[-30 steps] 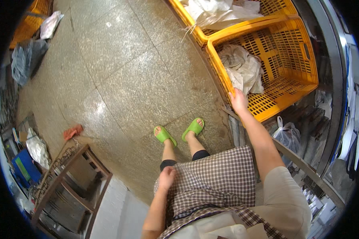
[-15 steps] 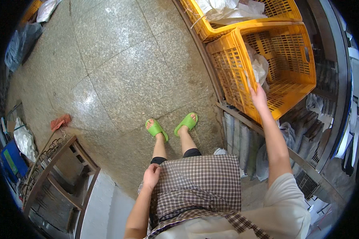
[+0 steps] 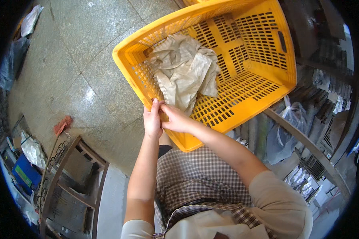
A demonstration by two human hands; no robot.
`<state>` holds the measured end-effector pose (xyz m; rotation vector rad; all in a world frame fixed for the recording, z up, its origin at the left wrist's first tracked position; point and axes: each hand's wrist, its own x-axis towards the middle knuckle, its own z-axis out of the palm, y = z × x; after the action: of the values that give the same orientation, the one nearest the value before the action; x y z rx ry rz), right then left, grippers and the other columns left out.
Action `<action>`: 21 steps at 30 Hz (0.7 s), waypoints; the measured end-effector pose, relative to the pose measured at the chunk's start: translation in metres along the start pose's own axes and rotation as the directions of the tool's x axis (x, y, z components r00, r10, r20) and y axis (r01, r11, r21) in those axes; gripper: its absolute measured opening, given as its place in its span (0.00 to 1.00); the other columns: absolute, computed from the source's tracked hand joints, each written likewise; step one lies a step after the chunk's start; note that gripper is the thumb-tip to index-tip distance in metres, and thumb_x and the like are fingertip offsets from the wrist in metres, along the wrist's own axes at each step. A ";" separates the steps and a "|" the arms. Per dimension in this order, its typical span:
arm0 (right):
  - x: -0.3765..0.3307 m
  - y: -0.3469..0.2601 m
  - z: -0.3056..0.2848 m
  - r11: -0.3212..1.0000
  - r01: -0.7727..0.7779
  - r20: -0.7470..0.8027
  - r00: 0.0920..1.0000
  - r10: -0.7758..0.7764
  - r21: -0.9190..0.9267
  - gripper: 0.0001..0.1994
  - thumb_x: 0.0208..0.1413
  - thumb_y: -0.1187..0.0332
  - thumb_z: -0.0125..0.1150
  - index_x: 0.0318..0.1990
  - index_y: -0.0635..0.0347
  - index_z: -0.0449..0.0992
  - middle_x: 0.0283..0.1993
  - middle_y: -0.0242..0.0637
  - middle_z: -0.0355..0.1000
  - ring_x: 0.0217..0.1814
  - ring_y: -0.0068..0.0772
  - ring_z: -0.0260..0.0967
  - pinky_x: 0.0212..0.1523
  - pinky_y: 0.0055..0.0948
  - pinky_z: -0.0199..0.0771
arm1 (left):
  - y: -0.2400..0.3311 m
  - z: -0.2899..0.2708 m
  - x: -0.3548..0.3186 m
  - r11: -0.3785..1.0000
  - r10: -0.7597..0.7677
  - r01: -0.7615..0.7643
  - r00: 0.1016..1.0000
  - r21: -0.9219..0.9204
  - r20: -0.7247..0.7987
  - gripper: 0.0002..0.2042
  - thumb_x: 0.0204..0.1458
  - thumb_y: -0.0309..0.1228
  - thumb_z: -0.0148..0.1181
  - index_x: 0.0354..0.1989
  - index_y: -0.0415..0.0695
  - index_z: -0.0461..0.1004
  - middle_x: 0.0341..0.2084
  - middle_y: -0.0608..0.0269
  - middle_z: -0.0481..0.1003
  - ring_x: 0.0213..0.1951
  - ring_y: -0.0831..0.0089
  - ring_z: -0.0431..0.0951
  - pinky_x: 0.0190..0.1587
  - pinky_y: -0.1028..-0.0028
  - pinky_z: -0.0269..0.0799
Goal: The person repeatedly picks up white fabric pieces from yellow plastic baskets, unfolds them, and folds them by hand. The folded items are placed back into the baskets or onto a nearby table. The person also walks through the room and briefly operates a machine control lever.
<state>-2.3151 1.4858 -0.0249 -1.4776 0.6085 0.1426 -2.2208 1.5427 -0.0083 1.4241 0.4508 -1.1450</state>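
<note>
1. Both hands now meet at the near wall of the yellow slatted crate [image 3: 243, 59]: the left hand [image 3: 152, 121] closes its fingers on the rim, and the right hand [image 3: 175, 119] pinches the lower edge of the crumpled beige cloth [image 3: 185, 73] lying inside.
2. Judging by this, the cloth is about to be lifted out.
3. Half a second ago the left hand rested on the checked skirt [image 3: 195, 179] and only the right touched the crate, which now sits much closer, over the knees.
</note>
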 end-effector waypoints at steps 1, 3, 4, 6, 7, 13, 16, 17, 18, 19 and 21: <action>0.005 0.003 0.005 0.990 0.039 0.004 0.999 -0.040 0.136 0.24 0.45 0.69 0.59 0.50 0.69 0.63 0.50 0.50 0.66 0.54 0.44 0.63 0.54 0.34 0.63 | 0.006 -0.011 0.003 0.999 -0.029 0.030 0.999 0.040 -0.029 0.13 0.57 0.37 0.50 0.44 0.41 0.65 0.32 0.62 0.72 0.33 0.75 0.71 0.37 0.74 0.70; 0.010 0.014 0.005 0.788 -0.235 0.115 0.972 0.206 0.569 0.21 0.51 0.65 0.59 0.50 0.66 0.65 0.49 0.41 0.67 0.51 0.32 0.64 0.50 0.32 0.66 | 0.016 -0.028 0.012 0.993 -0.104 0.104 0.995 -0.050 -0.002 0.13 0.57 0.36 0.51 0.44 0.41 0.65 0.32 0.61 0.71 0.32 0.74 0.71 0.37 0.74 0.70; 0.012 0.023 0.000 0.840 -0.289 -0.029 0.940 0.339 0.460 0.21 0.51 0.66 0.59 0.51 0.66 0.64 0.47 0.43 0.67 0.48 0.31 0.65 0.49 0.31 0.67 | 0.017 -0.033 0.016 0.996 -0.076 0.075 0.997 -0.037 -0.021 0.13 0.56 0.37 0.52 0.44 0.42 0.66 0.32 0.61 0.70 0.32 0.73 0.70 0.36 0.74 0.70; 0.015 0.046 -0.010 0.882 -0.401 -0.402 0.786 0.471 0.249 0.21 0.49 0.66 0.61 0.48 0.68 0.65 0.44 0.44 0.69 0.46 0.32 0.68 0.47 0.32 0.69 | 0.021 -0.042 0.026 0.999 -0.050 0.048 0.994 -0.020 -0.099 0.13 0.56 0.38 0.52 0.42 0.41 0.66 0.30 0.61 0.71 0.30 0.74 0.70 0.34 0.74 0.70; 0.017 0.057 -0.011 0.820 -0.539 -0.636 0.568 0.522 0.192 0.20 0.48 0.64 0.62 0.44 0.69 0.67 0.42 0.45 0.71 0.46 0.33 0.69 0.45 0.35 0.69 | 0.023 -0.045 0.030 0.998 -0.062 0.059 0.991 -0.028 -0.120 0.14 0.56 0.38 0.52 0.42 0.41 0.66 0.29 0.61 0.71 0.29 0.74 0.70 0.33 0.75 0.70; 0.071 0.098 0.058 0.738 -0.669 -0.401 0.654 0.642 0.091 0.33 0.43 0.51 0.63 0.50 0.70 0.64 0.59 0.56 0.55 0.62 0.51 0.53 0.60 0.44 0.55 | 0.025 -0.064 0.043 1.000 0.025 -0.024 0.996 0.008 -0.088 0.11 0.55 0.35 0.53 0.42 0.42 0.67 0.31 0.63 0.70 0.31 0.75 0.69 0.32 0.74 0.69; 0.092 0.103 0.057 0.748 -0.636 -0.374 0.657 0.654 0.191 0.20 0.53 0.59 0.54 0.49 0.63 0.67 0.52 0.52 0.62 0.53 0.42 0.63 0.52 0.38 0.64 | 0.018 -0.076 0.048 0.999 0.033 -0.033 0.996 0.006 -0.085 0.10 0.55 0.33 0.53 0.42 0.42 0.66 0.32 0.64 0.70 0.31 0.76 0.69 0.32 0.74 0.69; 0.092 0.101 0.042 0.750 -0.572 -0.358 0.660 0.661 0.332 0.16 0.56 0.62 0.51 0.48 0.62 0.67 0.49 0.49 0.66 0.48 0.38 0.66 0.48 0.34 0.68 | 0.015 -0.080 0.052 0.999 0.039 -0.040 0.998 -0.014 -0.057 0.10 0.55 0.32 0.53 0.41 0.42 0.66 0.32 0.64 0.70 0.31 0.76 0.69 0.32 0.75 0.69; 0.090 0.095 0.026 0.726 -0.544 -0.334 0.651 0.682 0.422 0.15 0.57 0.63 0.49 0.47 0.63 0.68 0.47 0.47 0.67 0.45 0.35 0.68 0.46 0.31 0.70 | 0.013 -0.086 0.057 0.999 0.038 -0.035 0.996 0.039 -0.080 0.10 0.55 0.32 0.52 0.42 0.43 0.66 0.33 0.64 0.70 0.32 0.75 0.69 0.33 0.73 0.69; 0.082 0.086 0.007 0.714 -0.497 -0.308 0.668 0.677 0.493 0.13 0.58 0.65 0.48 0.46 0.64 0.68 0.44 0.44 0.69 0.42 0.31 0.69 0.44 0.29 0.71 | 0.011 -0.093 0.064 0.997 0.048 -0.043 0.996 0.070 -0.078 0.10 0.56 0.32 0.52 0.43 0.43 0.66 0.33 0.64 0.70 0.32 0.74 0.70 0.34 0.72 0.70; 0.052 0.058 -0.039 0.774 -0.203 -0.440 0.724 0.531 0.600 0.16 0.58 0.63 0.49 0.47 0.67 0.67 0.44 0.43 0.69 0.43 0.33 0.69 0.46 0.32 0.72 | 0.009 -0.108 0.084 0.990 0.073 -0.059 0.992 0.130 -0.105 0.11 0.56 0.32 0.50 0.44 0.43 0.65 0.34 0.64 0.71 0.33 0.73 0.70 0.36 0.70 0.70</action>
<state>-2.3087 1.4412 -0.0996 -0.8201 1.3630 -0.1714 -2.1356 1.6107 -0.0919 1.6068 0.4107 -1.0606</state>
